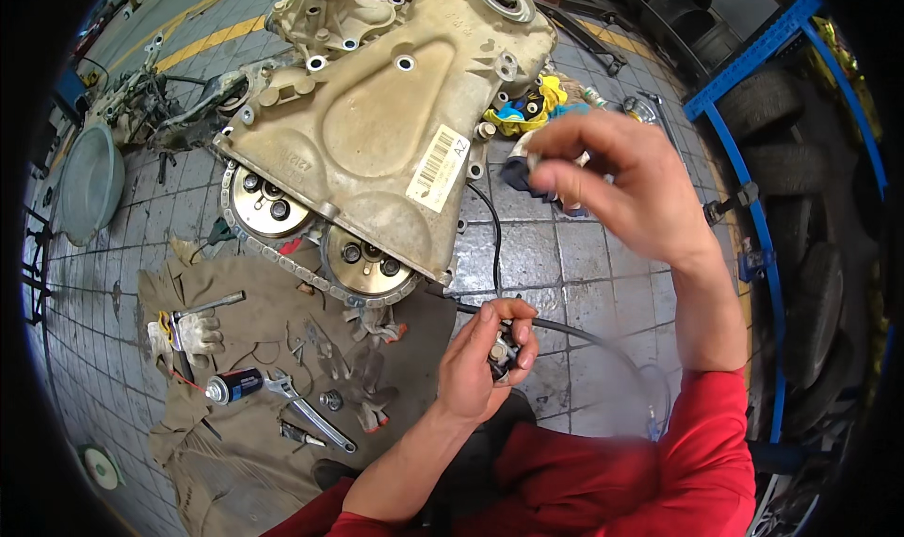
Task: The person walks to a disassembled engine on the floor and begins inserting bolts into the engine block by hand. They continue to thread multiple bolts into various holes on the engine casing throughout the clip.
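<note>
My left hand (pixel 480 356) is cupped around a cluster of small dark and silver metal parts (pixel 502 353) that look like bolts. Raised over the floor to the right is my right hand (pixel 626 184), its thumb and forefinger curled toward each other; whatever they pinch, if anything, is too small to make out. Left of it stands an engine with a dirty metal timing cover (pixel 381 127) bearing a white label. Below the cover's lower edge show two camshaft sprockets (pixel 268 207) and a timing chain (pixel 282 262). A bolt (pixel 485 131) sits at the cover's right edge.
A brown cloth (pixel 245 462) on the tiled floor carries an adjustable wrench (pixel 315 416), a spray can (pixel 235 384) and work gloves (pixel 198 337). A black hose (pixel 584 333) crosses beside my left hand. A blue tyre rack (pixel 739 160) stands at right, a grey basin (pixel 92 184) at left.
</note>
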Motion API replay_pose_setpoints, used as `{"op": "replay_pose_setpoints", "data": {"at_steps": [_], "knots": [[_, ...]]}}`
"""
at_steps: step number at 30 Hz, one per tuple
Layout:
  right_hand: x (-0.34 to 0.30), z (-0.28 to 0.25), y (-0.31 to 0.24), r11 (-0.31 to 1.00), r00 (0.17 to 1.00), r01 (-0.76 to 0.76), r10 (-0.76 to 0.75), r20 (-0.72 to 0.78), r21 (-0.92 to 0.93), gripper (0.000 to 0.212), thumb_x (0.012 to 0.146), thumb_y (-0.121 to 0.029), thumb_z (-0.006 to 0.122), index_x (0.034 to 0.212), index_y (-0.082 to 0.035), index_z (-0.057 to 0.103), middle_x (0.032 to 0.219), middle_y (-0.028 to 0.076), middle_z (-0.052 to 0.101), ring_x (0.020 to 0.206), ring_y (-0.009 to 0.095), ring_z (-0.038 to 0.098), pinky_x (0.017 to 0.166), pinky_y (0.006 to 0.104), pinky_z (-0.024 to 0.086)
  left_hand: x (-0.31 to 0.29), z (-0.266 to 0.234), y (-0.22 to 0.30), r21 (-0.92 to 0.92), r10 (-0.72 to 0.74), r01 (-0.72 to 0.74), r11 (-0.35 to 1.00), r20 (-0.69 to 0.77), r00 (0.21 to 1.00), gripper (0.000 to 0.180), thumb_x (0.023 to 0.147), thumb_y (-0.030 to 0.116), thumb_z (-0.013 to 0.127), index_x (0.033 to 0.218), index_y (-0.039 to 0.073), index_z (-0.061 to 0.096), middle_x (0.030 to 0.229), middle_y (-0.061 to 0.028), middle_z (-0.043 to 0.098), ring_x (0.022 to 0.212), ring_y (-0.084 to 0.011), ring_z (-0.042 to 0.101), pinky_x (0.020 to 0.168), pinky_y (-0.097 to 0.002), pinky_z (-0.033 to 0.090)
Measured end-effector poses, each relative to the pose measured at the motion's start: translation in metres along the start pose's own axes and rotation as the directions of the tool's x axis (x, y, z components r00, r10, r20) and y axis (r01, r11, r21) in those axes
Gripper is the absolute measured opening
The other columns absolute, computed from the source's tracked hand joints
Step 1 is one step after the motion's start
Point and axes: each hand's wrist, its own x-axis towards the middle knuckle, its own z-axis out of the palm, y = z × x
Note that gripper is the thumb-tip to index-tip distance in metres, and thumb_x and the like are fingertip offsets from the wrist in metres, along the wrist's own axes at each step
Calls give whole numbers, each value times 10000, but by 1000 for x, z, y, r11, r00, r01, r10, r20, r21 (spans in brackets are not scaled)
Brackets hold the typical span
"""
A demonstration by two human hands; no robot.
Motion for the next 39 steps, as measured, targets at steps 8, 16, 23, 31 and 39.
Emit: {"op": "replay_pose_setpoints", "data": {"at_steps": [8, 16, 23, 31, 39], "knots": [[14, 30, 26, 960, 961, 240, -256, -101, -147, 178, 929, -68, 779, 1091, -19, 724, 983, 122, 722, 861, 292, 712, 736, 372, 573, 0, 0, -6, 42, -31, 33, 999, -55, 998, 439, 1178, 403, 366, 1196, 40, 613, 976, -33, 550, 775, -145, 540, 539, -233, 362], [17, 45, 35, 878, 926, 349, -378, -27, -327, 191, 909, -108, 809, 1065, -34, 726, 947, 124, 713, 818, 318, 709, 680, 393, 570, 1, -1, -4, 46, -22, 25, 999, -78, 997, 435, 1176, 409, 373, 1177, 47, 614, 970, -35, 548, 762, -144, 533, 532, -229, 352], [20, 48, 32, 781, 950, 293, -301, 78, -552, 222, 926, -222, 797, 1040, -68, 685, 854, 84, 670, 763, 313, 699, 656, 428, 551, 2, -1, -4, 41, -18, 21, 999, -72, 997, 433, 1179, 400, 363, 1183, 46, 613, 975, -38, 551, 768, -148, 538, 539, -234, 357], [20, 47, 30, 713, 939, 324, -325, 117, -622, 298, 1008, -358, 683, 936, -82, 600, 799, 67, 661, 769, 285, 705, 610, 420, 555, 2, -3, -8, 11, -19, 20, 1000, -40, 999, 444, 1185, 378, 366, 1239, 2, 595, 977, -24, 570, 783, -121, 562, 562, -234, 385], [23, 43, 25, 735, 913, 385, -392, 113, -558, 264, 1008, -331, 688, 992, -79, 610, 853, 81, 676, 800, 301, 707, 614, 430, 551, -1, -2, -7, 32, -37, 38, 999, -55, 998, 450, 1182, 383, 380, 1241, -2, 606, 977, -26, 570, 778, -115, 557, 551, -229, 376]]}}
